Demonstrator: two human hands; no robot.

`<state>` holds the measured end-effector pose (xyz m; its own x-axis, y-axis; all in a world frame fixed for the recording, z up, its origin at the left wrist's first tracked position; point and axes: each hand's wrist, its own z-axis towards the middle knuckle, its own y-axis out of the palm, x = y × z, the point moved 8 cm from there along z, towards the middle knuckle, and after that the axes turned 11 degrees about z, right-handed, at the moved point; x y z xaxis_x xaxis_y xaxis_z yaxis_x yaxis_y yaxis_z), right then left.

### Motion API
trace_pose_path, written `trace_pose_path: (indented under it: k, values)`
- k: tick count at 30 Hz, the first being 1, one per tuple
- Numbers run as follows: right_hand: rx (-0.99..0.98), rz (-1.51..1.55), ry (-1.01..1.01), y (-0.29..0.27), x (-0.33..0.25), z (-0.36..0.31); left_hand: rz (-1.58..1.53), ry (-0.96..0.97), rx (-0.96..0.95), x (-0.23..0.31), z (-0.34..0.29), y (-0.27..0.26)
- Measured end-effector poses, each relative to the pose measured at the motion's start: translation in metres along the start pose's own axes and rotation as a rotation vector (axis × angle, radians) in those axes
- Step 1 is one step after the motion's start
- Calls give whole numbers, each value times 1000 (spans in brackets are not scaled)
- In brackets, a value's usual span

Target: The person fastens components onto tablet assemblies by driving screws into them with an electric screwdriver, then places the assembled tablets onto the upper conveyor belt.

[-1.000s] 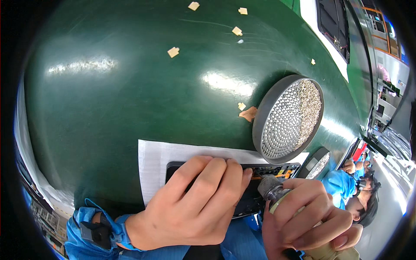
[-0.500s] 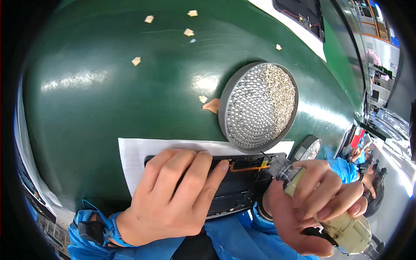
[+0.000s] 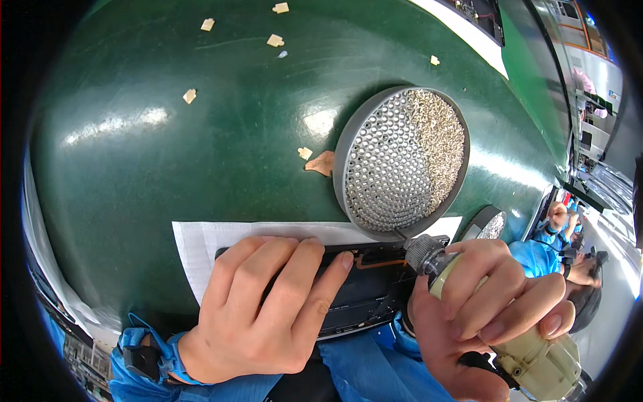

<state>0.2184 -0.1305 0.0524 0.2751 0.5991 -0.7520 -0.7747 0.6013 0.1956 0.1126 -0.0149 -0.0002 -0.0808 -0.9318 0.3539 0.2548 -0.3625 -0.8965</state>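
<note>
The left hand (image 3: 261, 308) covers much of the dark device (image 3: 365, 295); the screwdriver's (image 3: 536, 358) tip is hidden.

Single head-worn fisheye view, looking steeply down and close over the near edge of the green table (image 3: 167, 154); straight edges bowed toward the dark rim, far edge upper right.

The left hand (image 3: 258, 311) comes in from the lower edge, palm down and flat, its fingers (image 3: 295, 268) spread slightly and stretched toward the far right, the thumb tucked out of sight beneath. A blue sleeve cuff (image 3: 144, 358) closes around its wrist at the near left. The right hand (image 3: 482, 311) sits near right, curled into a closed grip, fingers wrapped over the front and knuckles raised, the fingertips (image 3: 546, 325) pointing right. The two hands lie just beside each other, not touching.
</note>
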Motion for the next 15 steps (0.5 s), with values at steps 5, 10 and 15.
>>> trace_pose_path:
  k: [5,10,15]
  values:
    - [50,-72,-23,1,4,1,-5,-7,-10,-1,-2,0]
    - [113,-25,-36,16,-15,5,-153,-123,71,-7,-4,-3]
    - [109,31,-28,32,-4,4,-259,-235,129,-13,1,-7]
